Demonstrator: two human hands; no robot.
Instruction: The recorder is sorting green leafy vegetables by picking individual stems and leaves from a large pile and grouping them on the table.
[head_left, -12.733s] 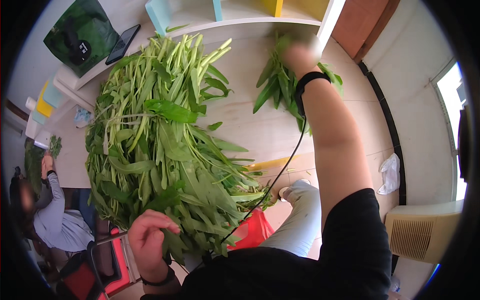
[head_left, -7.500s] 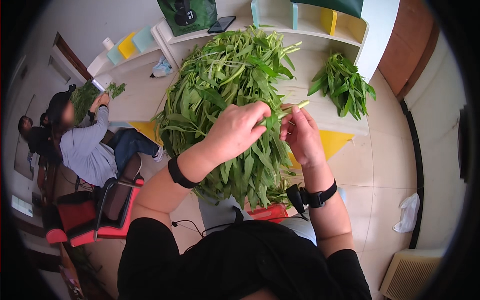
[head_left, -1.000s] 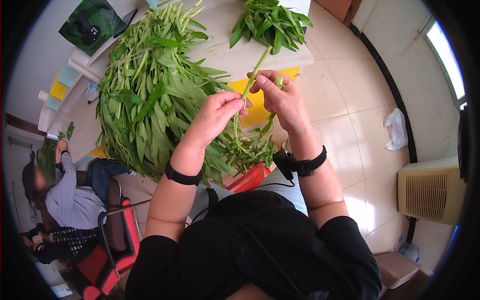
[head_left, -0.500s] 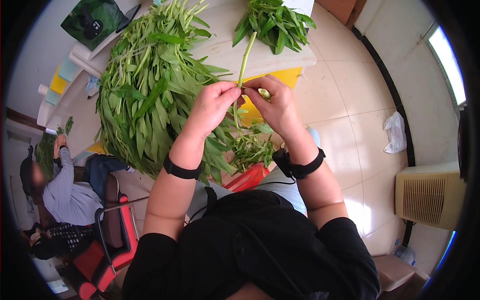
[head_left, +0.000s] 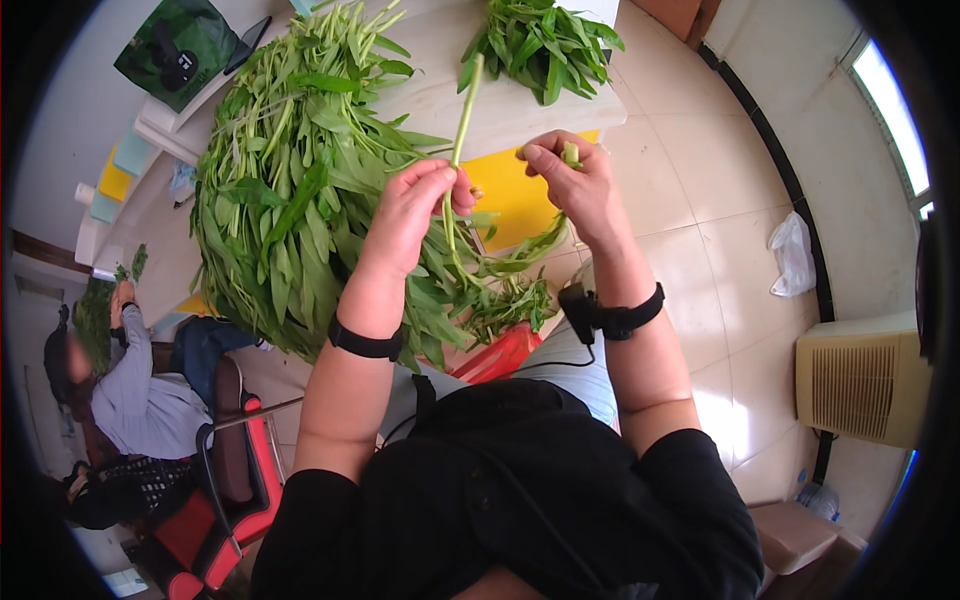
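My left hand (head_left: 415,215) is closed in a pinch on a long green stem (head_left: 466,110) of leafy greens that look like water spinach. The stem stands up past my fingers, and its lower part hangs below them. My right hand (head_left: 585,190) is apart from it, fingers curled around a short stem piece (head_left: 570,154). A large heap of the same greens (head_left: 270,210) lies to the left on the table. Beyond my hands sits a smaller leafy bunch (head_left: 548,55). Loose leaves (head_left: 510,305) lie below, over a red plastic bag (head_left: 505,355).
The pale tabletop (head_left: 455,95) has a yellow panel (head_left: 515,200) at its near side. A dark green pouch (head_left: 178,52) lies at the far left. A co-worker (head_left: 150,390) sits by a red-and-black chair (head_left: 255,470). A white bag (head_left: 793,258) and a beige vented unit (head_left: 855,388) are right.
My hands have come apart: the right has moved to the right with the short stem piece, and the left has shifted slightly left with the long stem.
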